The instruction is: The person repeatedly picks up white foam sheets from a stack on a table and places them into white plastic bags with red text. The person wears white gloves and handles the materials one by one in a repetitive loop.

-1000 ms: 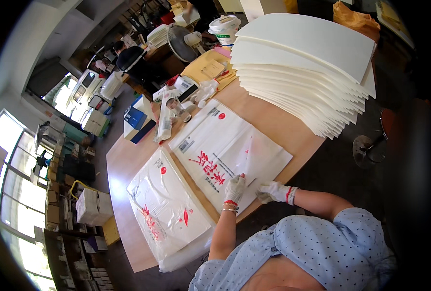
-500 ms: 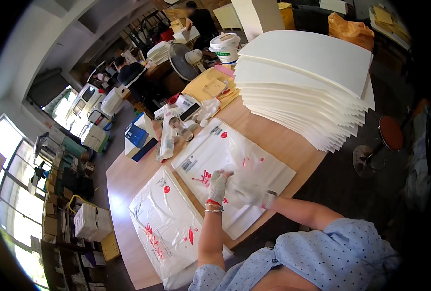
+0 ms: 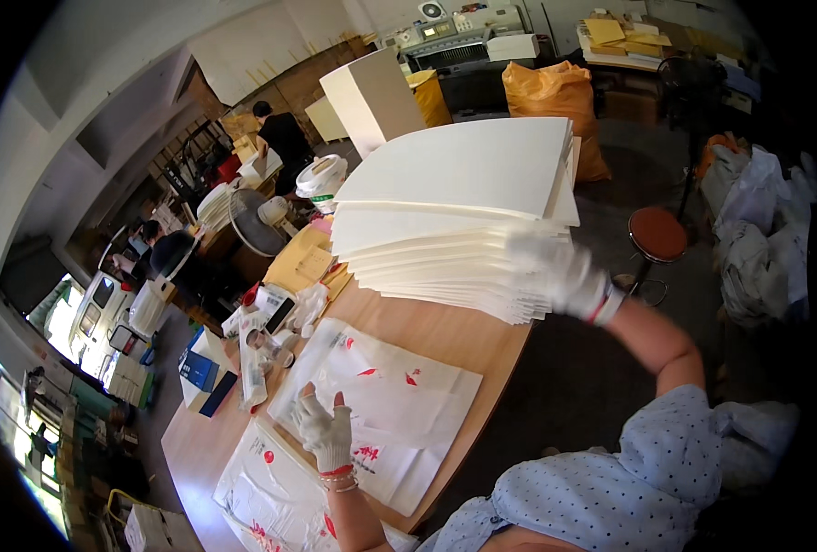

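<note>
My left hand [image 3: 324, 431], in a white knit glove with bare fingertips, hovers over a flat white plastic bag [image 3: 394, 382] with red print. Its fingers are spread and hold nothing. My right hand [image 3: 569, 278], gloved the same way, is smeared by motion at the right edge of a tall stack of large white sheets [image 3: 454, 170]. Whether it grips a sheet I cannot make out. A second white plastic bag with red print [image 3: 275, 483] lies to the left of the first, nearer to me, with its lower part cut off by my forearm.
Along the table's far left lie a blue-and-white box [image 3: 204, 368], a clear jar [image 3: 270, 348], a phone [image 3: 280, 316] and yellow envelopes [image 3: 302, 260]. Behind them stand a white bucket [image 3: 321, 181] and a fan [image 3: 257, 221]. A red-topped stool [image 3: 657, 235] is at right. Two people work farther back.
My right hand has swung from the bag up and right to the stack of sheets. My left hand has lifted off the bag with its fingers spread. The view has turned right.
</note>
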Demonstrator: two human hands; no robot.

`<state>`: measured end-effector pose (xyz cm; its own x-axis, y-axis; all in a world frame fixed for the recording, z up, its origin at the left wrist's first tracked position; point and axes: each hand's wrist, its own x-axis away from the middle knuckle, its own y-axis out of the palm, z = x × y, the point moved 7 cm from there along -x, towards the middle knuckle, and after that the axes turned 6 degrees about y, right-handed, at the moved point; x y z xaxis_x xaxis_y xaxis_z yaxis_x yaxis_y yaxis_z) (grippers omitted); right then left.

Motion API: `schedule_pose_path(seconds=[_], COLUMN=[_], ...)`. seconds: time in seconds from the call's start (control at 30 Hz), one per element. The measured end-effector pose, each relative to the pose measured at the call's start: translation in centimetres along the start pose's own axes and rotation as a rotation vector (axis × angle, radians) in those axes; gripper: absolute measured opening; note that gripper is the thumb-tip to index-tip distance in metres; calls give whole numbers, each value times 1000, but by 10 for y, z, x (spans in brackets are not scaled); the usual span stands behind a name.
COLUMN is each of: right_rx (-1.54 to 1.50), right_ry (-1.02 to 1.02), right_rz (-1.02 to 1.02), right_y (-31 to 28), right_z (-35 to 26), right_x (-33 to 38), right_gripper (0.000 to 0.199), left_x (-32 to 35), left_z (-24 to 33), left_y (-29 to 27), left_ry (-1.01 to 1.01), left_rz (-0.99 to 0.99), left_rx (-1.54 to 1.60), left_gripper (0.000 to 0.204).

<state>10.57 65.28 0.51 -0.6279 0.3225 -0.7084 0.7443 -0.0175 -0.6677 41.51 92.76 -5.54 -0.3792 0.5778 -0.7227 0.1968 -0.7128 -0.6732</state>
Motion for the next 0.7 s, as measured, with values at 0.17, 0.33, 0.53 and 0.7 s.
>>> schedule_pose_path(seconds=[0.17, 0.33, 0.53, 0.7], right_rx=[172, -236, -34, -196], right_ry=[162, 287, 244, -158], right_rz=[-298, -415, -252, -28], right_y=[-43, -36, -58, -68], right_z=[106, 162, 105, 7], right_x=[-60, -90, -105, -28], right_gripper=[72, 59, 36, 30], left_x=[-20, -27, -61, -89], left_z=[77, 149, 246, 269], left_y=[-4, 37, 107, 58], left_ry=[108, 181, -205, -865], left_rz=[-78, -313, -707, -837], left_rx=[461, 770, 1642, 2276], left_gripper=[42, 30, 31, 40])
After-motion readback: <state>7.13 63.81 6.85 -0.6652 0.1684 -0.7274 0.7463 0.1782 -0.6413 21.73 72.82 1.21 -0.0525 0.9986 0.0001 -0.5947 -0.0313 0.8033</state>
